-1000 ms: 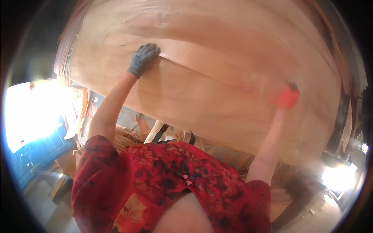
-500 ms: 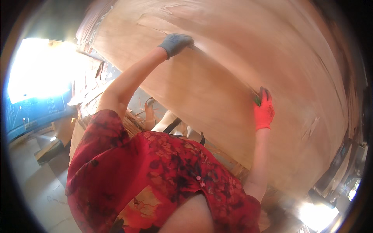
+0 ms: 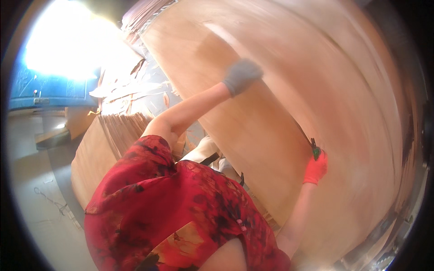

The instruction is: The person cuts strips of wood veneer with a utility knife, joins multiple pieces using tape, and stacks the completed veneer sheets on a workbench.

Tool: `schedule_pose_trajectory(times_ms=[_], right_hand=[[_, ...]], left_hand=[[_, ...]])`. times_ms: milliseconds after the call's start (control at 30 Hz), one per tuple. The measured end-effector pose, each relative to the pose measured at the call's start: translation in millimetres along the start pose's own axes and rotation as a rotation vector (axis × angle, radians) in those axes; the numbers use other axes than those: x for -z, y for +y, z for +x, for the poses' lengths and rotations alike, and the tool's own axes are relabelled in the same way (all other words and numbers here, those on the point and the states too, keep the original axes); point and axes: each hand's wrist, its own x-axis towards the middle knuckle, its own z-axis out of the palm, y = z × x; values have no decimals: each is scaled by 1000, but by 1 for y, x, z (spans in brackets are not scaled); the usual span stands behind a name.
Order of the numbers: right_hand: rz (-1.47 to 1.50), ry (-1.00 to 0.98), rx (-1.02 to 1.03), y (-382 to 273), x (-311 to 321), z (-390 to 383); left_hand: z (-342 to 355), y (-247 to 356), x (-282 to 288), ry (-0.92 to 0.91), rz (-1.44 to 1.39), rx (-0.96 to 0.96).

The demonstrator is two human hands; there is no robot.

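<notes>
A wide pale wood veneer sheet [image 3: 343, 104] spreads across the far side, with an edge running slantwise from my left hand toward my right. On the near side of that edge lies a darker tan wood sheet [image 3: 253, 122]. My left hand [image 3: 244, 77], in a grey glove, is over the edge; motion smears its fingers. My right hand [image 3: 315, 168], in a red glove, is closed around a small green-and-black tool [image 3: 315, 151] at the same edge. The tool's dark narrow end points away from me; its exact kind is unclear.
A stack of thin wood sheets [image 3: 110, 149] stands at my left, by my elbow. Torn veneer scraps [image 3: 131, 92] lie beyond it. Farther left are a blue panel [image 3: 54, 92] and a strong glare. A wooden block [image 3: 53, 139] rests on the grey floor.
My left hand has moved right along the sheet edge, closer to my right hand. My right hand has come slightly nearer me, showing more of the tool. The whole view has shifted.
</notes>
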Motion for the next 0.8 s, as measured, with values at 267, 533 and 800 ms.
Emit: schedule_pose_trajectory(times_ms=[267, 533, 800], right_hand=[[-61, 49, 120, 14, 6, -1], [-114, -72, 92, 15, 27, 5], [-284, -178, 164, -18, 103, 55]], left_hand=[[-19, 7, -1, -42, -177, 12], [-13, -30, -6, 78, -184, 130], [-21, -54, -18, 4, -237, 158]])
